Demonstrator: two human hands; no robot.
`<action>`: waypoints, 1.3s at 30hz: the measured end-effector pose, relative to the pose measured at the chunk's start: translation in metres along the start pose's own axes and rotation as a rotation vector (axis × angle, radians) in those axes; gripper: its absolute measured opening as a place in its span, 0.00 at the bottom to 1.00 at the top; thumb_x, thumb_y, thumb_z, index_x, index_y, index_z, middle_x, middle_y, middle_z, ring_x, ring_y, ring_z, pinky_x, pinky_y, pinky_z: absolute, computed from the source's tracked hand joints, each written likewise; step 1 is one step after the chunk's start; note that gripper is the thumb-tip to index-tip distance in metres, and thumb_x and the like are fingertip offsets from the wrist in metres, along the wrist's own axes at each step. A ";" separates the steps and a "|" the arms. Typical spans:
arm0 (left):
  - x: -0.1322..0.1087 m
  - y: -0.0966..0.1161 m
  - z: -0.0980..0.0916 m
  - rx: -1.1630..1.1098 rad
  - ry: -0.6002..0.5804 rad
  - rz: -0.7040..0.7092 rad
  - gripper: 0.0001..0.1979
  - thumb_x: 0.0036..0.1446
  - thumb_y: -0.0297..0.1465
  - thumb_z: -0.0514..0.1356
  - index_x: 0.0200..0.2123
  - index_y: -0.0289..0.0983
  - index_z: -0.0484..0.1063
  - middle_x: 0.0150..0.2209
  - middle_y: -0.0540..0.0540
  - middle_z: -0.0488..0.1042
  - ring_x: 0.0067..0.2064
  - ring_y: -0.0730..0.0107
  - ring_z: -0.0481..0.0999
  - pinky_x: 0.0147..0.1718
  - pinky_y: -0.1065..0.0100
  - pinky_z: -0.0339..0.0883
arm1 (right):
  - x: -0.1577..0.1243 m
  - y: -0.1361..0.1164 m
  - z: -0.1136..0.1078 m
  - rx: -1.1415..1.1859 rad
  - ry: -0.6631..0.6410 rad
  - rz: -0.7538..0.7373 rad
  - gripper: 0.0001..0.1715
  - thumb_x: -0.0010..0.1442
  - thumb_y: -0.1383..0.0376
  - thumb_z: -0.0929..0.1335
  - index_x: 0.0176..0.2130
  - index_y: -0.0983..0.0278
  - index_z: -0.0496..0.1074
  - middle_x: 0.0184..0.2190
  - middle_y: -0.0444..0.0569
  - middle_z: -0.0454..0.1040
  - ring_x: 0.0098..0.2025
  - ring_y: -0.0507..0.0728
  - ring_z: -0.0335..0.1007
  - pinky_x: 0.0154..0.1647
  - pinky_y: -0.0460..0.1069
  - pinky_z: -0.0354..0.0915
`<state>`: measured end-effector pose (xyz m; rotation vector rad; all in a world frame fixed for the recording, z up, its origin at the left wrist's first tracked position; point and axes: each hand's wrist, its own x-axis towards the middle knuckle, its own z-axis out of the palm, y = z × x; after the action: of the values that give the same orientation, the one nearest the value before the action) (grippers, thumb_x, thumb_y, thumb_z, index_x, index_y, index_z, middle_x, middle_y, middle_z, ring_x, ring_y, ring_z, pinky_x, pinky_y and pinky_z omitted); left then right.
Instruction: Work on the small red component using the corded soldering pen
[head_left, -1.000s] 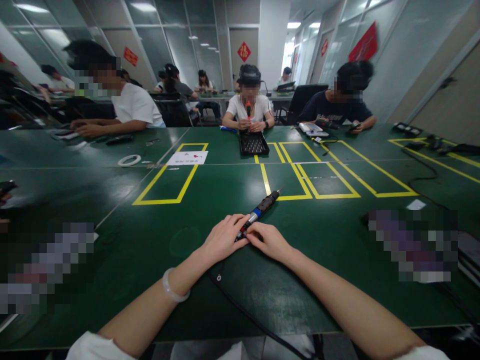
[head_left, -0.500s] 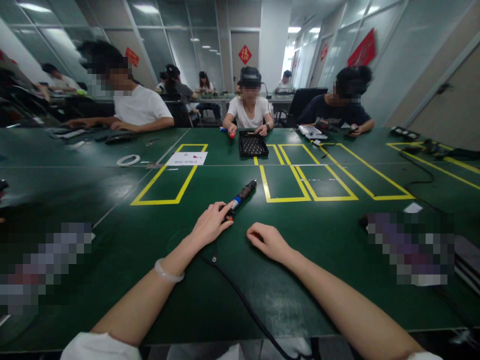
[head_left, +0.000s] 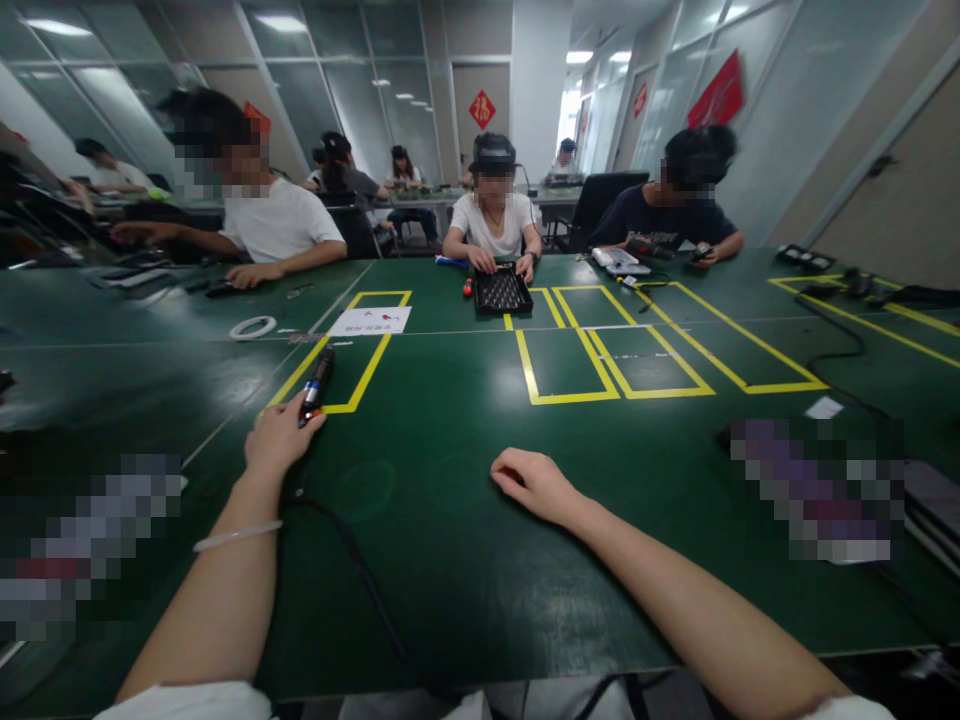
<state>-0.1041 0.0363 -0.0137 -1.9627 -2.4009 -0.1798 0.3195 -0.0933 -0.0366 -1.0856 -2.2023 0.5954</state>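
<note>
On the left side of the table, my left hand (head_left: 276,435) is closed around the rear end of an electric screwdriver (head_left: 318,376). The tool is dark with a blue band, and its tip points away from me over the left yellow-taped rectangle (head_left: 341,408). A black cable (head_left: 352,550) trails from it toward the table's near edge. My right hand (head_left: 534,484) rests on the green table (head_left: 442,560) in a loose curl, with nothing seen in it.
Across the table a person handles a black tray (head_left: 504,290) of small parts, a red-tipped tool (head_left: 468,288) beside it. A printed paper (head_left: 370,320) lies at the left rectangle's far end, near a white tape ring (head_left: 253,328). More yellow-taped rectangles (head_left: 576,400) mark the right side.
My left hand has carried the electric screwdriver from the middle to the left, its cable following. My right hand has stayed put. The person opposite has put down the red-tipped tool.
</note>
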 end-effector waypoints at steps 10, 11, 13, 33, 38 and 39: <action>-0.015 0.006 -0.005 -0.010 0.134 -0.116 0.27 0.58 0.51 0.50 0.46 0.35 0.70 0.45 0.34 0.71 0.43 0.47 0.73 0.37 0.56 0.66 | 0.000 -0.001 -0.002 -0.006 -0.007 0.000 0.06 0.64 0.68 0.64 0.35 0.63 0.70 0.30 0.45 0.70 0.32 0.52 0.66 0.34 0.45 0.60; -0.017 0.008 -0.007 -0.003 0.142 -0.119 0.26 0.59 0.50 0.49 0.45 0.36 0.71 0.43 0.35 0.72 0.42 0.47 0.73 0.37 0.55 0.66 | 0.000 0.000 -0.002 -0.006 -0.007 0.000 0.06 0.63 0.68 0.64 0.35 0.63 0.70 0.30 0.45 0.71 0.31 0.52 0.66 0.33 0.45 0.59; -0.020 0.012 -0.012 -0.015 0.181 -0.134 0.25 0.60 0.48 0.47 0.46 0.36 0.72 0.41 0.37 0.73 0.42 0.46 0.73 0.37 0.54 0.66 | 0.000 0.000 -0.002 -0.007 -0.006 0.001 0.06 0.63 0.68 0.64 0.35 0.63 0.70 0.30 0.45 0.71 0.31 0.52 0.66 0.33 0.45 0.59; -0.136 0.186 -0.017 -1.068 -0.791 0.700 0.22 0.62 0.38 0.54 0.58 0.37 0.63 0.36 0.46 0.73 0.39 0.69 0.72 0.38 0.68 0.66 | 0.000 -0.006 0.003 0.032 0.006 -0.062 0.16 0.62 0.67 0.67 0.50 0.61 0.67 0.37 0.47 0.72 0.35 0.53 0.68 0.38 0.46 0.63; -0.140 0.187 -0.017 -1.040 -0.862 0.708 0.23 0.62 0.38 0.54 0.58 0.36 0.63 0.40 0.44 0.73 0.39 0.69 0.72 0.38 0.67 0.66 | 0.001 -0.008 0.001 0.006 0.002 -0.098 0.05 0.63 0.66 0.66 0.41 0.63 0.70 0.34 0.47 0.72 0.35 0.53 0.68 0.38 0.46 0.62; -0.141 0.187 -0.017 -1.045 -0.870 0.710 0.23 0.62 0.38 0.54 0.58 0.36 0.63 0.40 0.44 0.73 0.38 0.69 0.72 0.38 0.67 0.66 | 0.001 -0.009 0.001 0.010 -0.003 -0.098 0.05 0.63 0.66 0.66 0.41 0.63 0.70 0.33 0.47 0.71 0.34 0.53 0.67 0.37 0.45 0.62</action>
<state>0.1065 -0.0662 0.0012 -3.8992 -1.7700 -0.8107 0.3140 -0.0975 -0.0315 -0.9658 -2.2382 0.5639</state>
